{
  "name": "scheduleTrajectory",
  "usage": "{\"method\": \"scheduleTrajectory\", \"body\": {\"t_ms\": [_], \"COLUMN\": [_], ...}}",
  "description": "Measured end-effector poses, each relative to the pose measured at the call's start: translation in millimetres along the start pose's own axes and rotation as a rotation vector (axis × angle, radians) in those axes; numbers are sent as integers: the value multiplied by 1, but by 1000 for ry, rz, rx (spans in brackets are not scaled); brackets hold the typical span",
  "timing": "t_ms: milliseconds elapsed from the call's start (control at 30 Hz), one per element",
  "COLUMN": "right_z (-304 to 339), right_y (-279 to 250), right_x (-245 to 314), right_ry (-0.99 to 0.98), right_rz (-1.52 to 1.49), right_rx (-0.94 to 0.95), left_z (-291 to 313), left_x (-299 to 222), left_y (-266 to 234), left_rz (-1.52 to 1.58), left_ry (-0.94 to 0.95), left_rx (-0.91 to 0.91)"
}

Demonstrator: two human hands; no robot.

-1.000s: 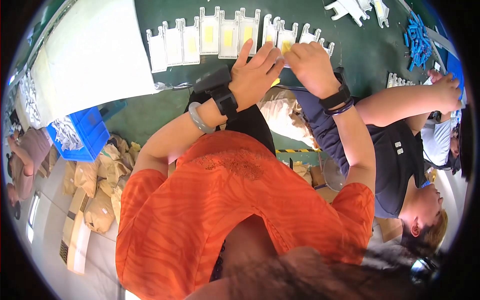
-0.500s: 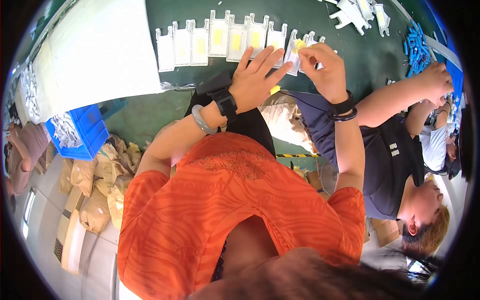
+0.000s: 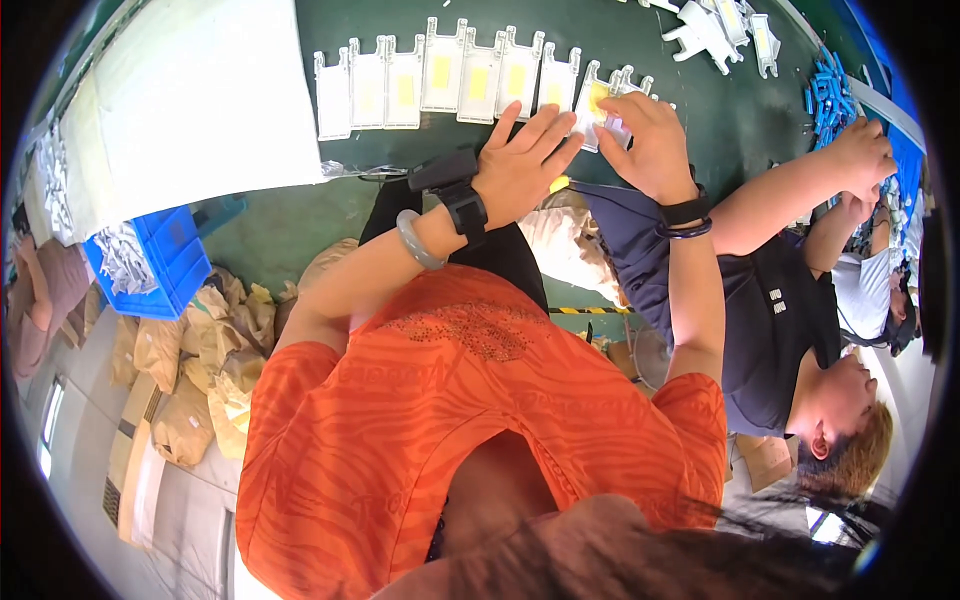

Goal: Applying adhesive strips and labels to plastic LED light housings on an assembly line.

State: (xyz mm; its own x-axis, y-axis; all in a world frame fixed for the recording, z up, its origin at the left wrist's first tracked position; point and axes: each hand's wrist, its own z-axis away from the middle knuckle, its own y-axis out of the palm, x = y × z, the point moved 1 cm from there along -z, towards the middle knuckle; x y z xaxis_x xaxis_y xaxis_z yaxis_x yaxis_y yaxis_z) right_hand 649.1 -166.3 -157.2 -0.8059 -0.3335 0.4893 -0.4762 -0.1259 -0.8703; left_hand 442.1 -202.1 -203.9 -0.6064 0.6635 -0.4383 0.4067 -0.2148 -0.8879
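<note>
A row of flat white plastic plates [image 3: 440,65] lies along the near edge of the dark green table, several with a yellow rectangle in the middle. My left hand [image 3: 522,168] is open, palm down, its stretched fingers reaching over the lower ends of the plates right of centre. A small yellow piece [image 3: 559,185] shows beside its palm; whether the hand touches it is hidden. My right hand [image 3: 652,145] is over the right end of the row, thumb and fingers bent but apart. Near its fingertips, a yellow rectangle [image 3: 598,97] lies on a tilted plate.
A large white sheet [image 3: 200,100] covers the table's left side. A blue crate [image 3: 175,260] of whitish parts stands left, near brown paper bags [image 3: 185,425]. White parts [image 3: 705,38] and a heap of blue pieces [image 3: 830,100] lie far right, beside a co-worker in black [image 3: 770,340].
My right thumb and fingers have parted from their pinch, and the yellow piece near them now lies flatter on the plate. My left hand has shifted slightly right.
</note>
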Motion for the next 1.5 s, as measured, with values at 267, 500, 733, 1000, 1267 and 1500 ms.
{"method": "scheduleTrajectory", "body": {"t_ms": [267, 500, 733, 1000, 1267, 1500], "right_z": [4, -13, -22, -39, -59, -54], "right_y": [2, 7, 29, 29, 9, 50], "right_x": [-14, 23, 22, 25, 28, 39], "right_ry": [233, 35, -274, -401, -2, -327], "right_rz": [-217, -92, 202, 324, -192, 142], "right_rx": [10, -227, -32, 194, -179, -20], "left_z": [-2, 4, 11, 12, 15, 27], "left_x": [4, 7, 14, 16, 20, 36], "left_y": [1, -15, -22, -16, -25, -33], "left_rz": [-41, 34, -82, -161, -49, -128], "left_ry": [29, -44, -107, -68, -79, -196], "left_rx": [-17, -68, -46, -66, -54, -91]}}
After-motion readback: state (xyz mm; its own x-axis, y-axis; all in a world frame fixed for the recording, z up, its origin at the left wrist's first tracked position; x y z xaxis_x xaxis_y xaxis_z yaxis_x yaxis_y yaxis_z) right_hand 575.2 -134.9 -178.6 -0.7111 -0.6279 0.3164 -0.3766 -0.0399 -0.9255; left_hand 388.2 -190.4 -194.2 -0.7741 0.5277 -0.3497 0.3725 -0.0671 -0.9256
